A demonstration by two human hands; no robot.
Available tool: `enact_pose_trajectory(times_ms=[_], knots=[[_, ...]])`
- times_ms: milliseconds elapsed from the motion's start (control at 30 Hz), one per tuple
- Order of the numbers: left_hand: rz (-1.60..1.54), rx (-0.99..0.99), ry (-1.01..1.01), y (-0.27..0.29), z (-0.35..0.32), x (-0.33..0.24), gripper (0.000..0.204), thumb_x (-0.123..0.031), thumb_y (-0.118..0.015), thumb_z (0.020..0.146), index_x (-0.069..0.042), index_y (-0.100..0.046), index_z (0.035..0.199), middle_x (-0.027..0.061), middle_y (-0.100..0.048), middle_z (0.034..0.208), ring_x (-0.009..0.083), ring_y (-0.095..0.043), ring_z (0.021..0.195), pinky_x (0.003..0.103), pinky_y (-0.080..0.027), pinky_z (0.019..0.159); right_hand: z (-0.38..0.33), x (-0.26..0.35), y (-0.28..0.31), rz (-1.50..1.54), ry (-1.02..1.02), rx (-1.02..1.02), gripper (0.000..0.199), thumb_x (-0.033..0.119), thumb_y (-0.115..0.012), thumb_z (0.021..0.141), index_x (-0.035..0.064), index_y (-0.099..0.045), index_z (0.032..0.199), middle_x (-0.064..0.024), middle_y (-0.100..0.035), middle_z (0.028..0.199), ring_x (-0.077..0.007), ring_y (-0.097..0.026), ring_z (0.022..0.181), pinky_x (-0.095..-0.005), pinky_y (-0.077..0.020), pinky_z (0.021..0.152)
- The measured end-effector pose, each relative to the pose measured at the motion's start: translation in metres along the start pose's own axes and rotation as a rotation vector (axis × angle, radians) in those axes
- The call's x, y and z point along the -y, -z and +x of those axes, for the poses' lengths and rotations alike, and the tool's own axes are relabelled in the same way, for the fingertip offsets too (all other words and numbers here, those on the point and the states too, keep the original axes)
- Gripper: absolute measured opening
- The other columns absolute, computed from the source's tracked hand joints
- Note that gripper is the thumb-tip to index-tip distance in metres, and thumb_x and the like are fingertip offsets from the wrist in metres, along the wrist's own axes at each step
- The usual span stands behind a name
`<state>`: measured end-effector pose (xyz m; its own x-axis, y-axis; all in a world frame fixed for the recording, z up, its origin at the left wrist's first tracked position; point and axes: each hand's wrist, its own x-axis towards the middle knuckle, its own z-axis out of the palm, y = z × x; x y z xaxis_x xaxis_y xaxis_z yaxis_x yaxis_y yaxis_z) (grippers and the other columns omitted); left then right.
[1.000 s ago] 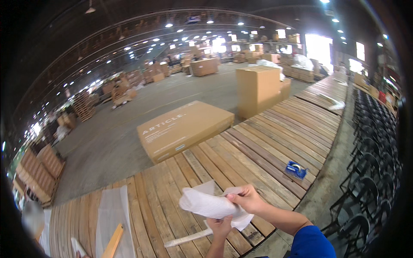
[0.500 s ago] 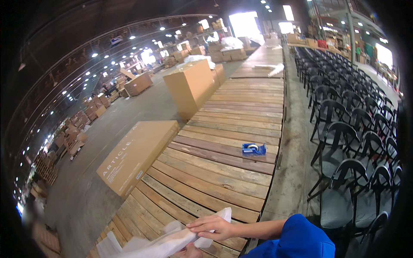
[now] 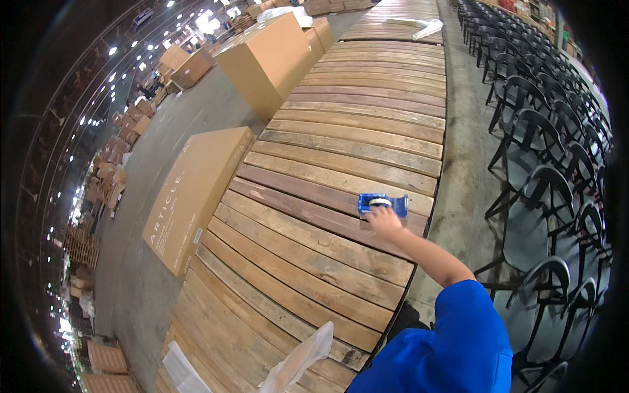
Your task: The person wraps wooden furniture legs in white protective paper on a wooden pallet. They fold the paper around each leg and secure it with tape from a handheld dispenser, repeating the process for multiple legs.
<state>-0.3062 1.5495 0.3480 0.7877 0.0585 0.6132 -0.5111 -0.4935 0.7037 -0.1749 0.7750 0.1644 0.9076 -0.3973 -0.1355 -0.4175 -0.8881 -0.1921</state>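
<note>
My right hand [image 3: 385,223] is stretched out over the planks to a blue tape dispenser [image 3: 400,207]. Its fingers are somewhat blurred, apart, and lie at the near side of the white tape roll; whether they touch the tape I cannot make out. At the bottom edge, a piece in thin white wrapping [image 3: 308,352] sticks up at a slant, its lower part cut off by the picture. To its left lies a loose sheet of the same white wrapping [image 3: 183,368]. My left hand does not show.
The long table of wooden slats [image 3: 314,259] runs away from me. A flat cardboard box [image 3: 196,190] leans at its left side, with a tall carton [image 3: 272,62] beyond. Rows of black metal chairs [image 3: 524,164] stand to the right. More white wrapping [image 3: 427,29] lies farther up.
My right hand has left the white wrapping and reached forward to the tape dispenser. My left hand has gone out of view. The whole view has tilted downward.
</note>
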Motion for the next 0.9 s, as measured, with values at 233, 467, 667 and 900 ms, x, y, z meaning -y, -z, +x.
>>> enact_pose_trajectory(times_ms=[233, 467, 667, 900], knots=[[0.001, -0.068, 0.099, -0.025, 0.022, -0.042, 0.043, -0.023, -0.068, 0.092, 0.003, -0.06, 0.126, 0.0229, -0.065, 0.118, 0.0376, -0.063, 0.108, 0.049, -0.052, 0.094, 0.103, -0.078, -0.017, -0.071, -0.159, 0.148, 0.1, 0.044, -0.092, 0.054, 0.0022, -0.05, 0.135, -0.0174, -0.06, 0.132, -0.0337, -0.056, 0.126, -0.0447, -0.0447, 0.107], [-0.634, -0.295, 0.227, -0.065, 0.025, -0.076, 0.037, -0.021, -0.063, 0.094, 0.002, -0.062, 0.122, 0.0211, -0.065, 0.117, 0.0371, -0.06, 0.111, 0.05, -0.049, 0.097, 0.059, -0.013, -0.02, 0.083, -0.198, 0.261, 0.085, 0.059, -0.082, 0.059, -0.0016, -0.064, 0.116, -0.0185, -0.07, 0.111, -0.0331, -0.069, 0.103, -0.0436, -0.0567, 0.088], [-0.672, -0.298, 0.23, -0.049, 0.016, -0.071, 0.029, -0.025, -0.064, 0.095, -0.003, -0.066, 0.113, 0.0169, -0.066, 0.117, 0.0332, -0.056, 0.119, 0.048, -0.044, 0.102, -0.038, 0.035, -0.018, 0.32, -0.362, 0.414, 0.08, 0.073, -0.073, 0.067, 0.0047, -0.073, 0.109, -0.0172, -0.074, 0.099, -0.0318, -0.073, 0.093, -0.0428, -0.0568, 0.082], [-0.347, -0.366, 0.156, -0.045, 0.0, -0.059, 0.042, -0.025, -0.072, 0.087, -0.005, -0.058, 0.122, 0.0152, -0.063, 0.122, 0.0306, -0.062, 0.111, 0.048, -0.048, 0.097, -0.066, 0.016, -0.101, 0.676, -0.256, 0.349, 0.054, 0.055, -0.073, 0.082, 0.0021, -0.078, 0.093, -0.0134, -0.075, 0.085, -0.02, -0.073, 0.081, -0.0357, -0.0568, 0.078]])
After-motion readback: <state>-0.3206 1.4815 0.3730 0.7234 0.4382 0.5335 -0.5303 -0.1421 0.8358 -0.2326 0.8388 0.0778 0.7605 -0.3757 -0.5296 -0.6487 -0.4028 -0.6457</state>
